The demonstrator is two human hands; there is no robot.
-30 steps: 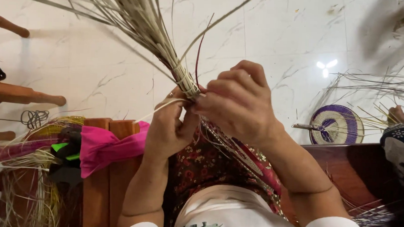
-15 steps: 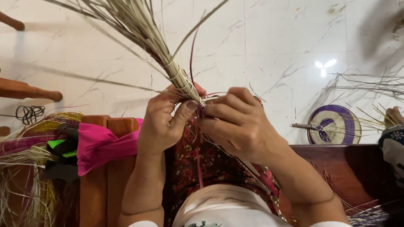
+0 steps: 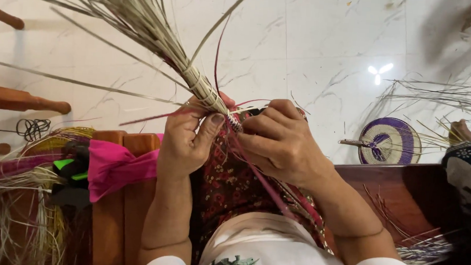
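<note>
Nearest the camera, the person's white top and patterned red skirt (image 3: 232, 191) fill the lower middle, with both forearms rising from them toward the work. The left hand (image 3: 188, 141) has its grip closed around the wrapped neck of a bundle of pale grass stalks (image 3: 203, 90), thumb pressed on the binding just where the coil ends. The right hand (image 3: 280, 143) meets it from the other side, fingers curled shut on a thin pink strand (image 3: 255, 168) that runs from the binding down across the skirt. The two grips touch at the bound end of the bundle, which sits between them, tilted up and away to the left.

From the grip the loose stalks fan out upward and to the left, over a white marble floor (image 3: 326, 40). Just left of the left wrist a bright pink cloth (image 3: 113, 166) lies over a wooden seat edge (image 3: 133, 143). Further left of that lies a heap of dry straw and pink-dyed fibre (image 3: 23, 186), with a coil of dark wire (image 3: 31, 129) above it.

Right of the right hand, well apart on the floor, lies a round woven purple-and-cream disc (image 3: 391, 140), loose stalks spread beyond it. At the far right edge, part of another person in dark patterned clothing (image 3: 467, 166) shows.
</note>
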